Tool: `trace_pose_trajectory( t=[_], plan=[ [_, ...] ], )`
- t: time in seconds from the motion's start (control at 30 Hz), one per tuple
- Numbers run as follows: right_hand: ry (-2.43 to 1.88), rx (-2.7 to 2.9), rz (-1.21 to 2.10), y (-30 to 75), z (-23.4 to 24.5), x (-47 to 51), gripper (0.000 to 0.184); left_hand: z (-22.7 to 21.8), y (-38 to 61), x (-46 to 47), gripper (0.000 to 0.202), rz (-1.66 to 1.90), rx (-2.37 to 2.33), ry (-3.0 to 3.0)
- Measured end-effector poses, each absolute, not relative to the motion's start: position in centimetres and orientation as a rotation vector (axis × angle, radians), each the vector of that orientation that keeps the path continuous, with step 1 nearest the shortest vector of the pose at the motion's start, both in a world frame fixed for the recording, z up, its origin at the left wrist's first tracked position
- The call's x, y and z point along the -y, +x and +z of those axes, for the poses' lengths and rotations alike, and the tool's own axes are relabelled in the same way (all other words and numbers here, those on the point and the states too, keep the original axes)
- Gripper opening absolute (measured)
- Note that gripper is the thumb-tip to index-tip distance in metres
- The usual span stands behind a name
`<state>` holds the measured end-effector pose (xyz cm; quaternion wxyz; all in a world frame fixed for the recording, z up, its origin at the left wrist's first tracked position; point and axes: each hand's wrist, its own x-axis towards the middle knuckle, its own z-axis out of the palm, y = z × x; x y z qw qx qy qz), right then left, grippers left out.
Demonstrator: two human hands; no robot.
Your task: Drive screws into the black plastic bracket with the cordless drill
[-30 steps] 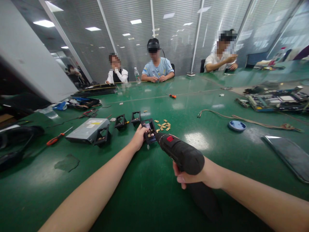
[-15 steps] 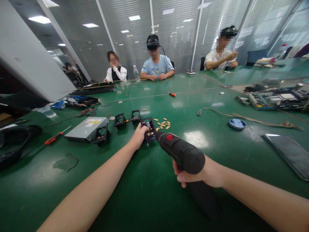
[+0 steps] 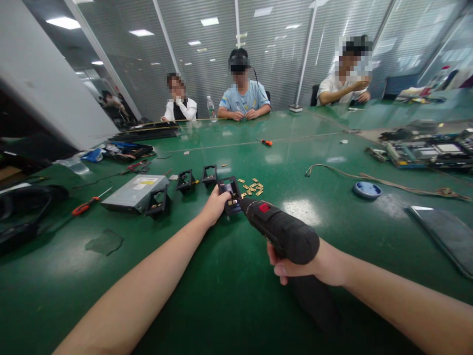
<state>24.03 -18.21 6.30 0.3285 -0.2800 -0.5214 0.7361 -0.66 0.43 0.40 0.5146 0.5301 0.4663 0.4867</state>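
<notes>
My left hand [image 3: 215, 206] is closed on a small black frame part [image 3: 229, 191] that sits on the green table [image 3: 221, 276]. My right hand [image 3: 295, 266] grips a black cordless screwdriver [image 3: 283, 231] with a red mark; its tip points into that part. Several small brass pieces [image 3: 252, 187] lie just right of the part. Two more black frame parts [image 3: 185, 180] [image 3: 209, 175] stand to its left, and a third [image 3: 157, 202] leans on a grey metal drive box [image 3: 135, 192].
A red-handled screwdriver [image 3: 85, 205] lies at the left. A blue round lid [image 3: 367, 190], a long cable [image 3: 384, 181], a circuit board [image 3: 424, 150] and a dark flat device [image 3: 443, 234] lie to the right. Three people sit at the far side of the table.
Both hands keep their hold on the part and the screwdriver. The view has shifted slightly, so everything sits a little higher and to the right in the picture.
</notes>
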Motion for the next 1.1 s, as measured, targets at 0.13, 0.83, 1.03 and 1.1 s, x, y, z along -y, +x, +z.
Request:
trace_pose_trajectory(
  t=[0.13, 0.83, 1.03, 1.1],
  plan=[
    [-0.760, 1.385, 1.939, 24.04, 6.68, 18.25, 0.068, 0.61, -0.55, -0.31, 0.038, 1.177, -1.120, 1.277],
    [-0.757, 1.411, 1.940, 24.06, 7.01, 18.18, 0.084, 0.32, -0.89, -0.59, 0.039, 1.159, -1.120, 1.278],
    [-0.745, 1.405, 1.932, 24.01, 6.97, 18.20, 0.079, 0.41, -0.78, -0.49, 0.037, 1.172, -1.129, 1.275],
    [-0.740, 1.415, 1.938, 24.05, 6.93, 18.18, 0.078, 0.48, -0.75, -0.46, 0.037, 1.170, -1.121, 1.275]
  ],
)
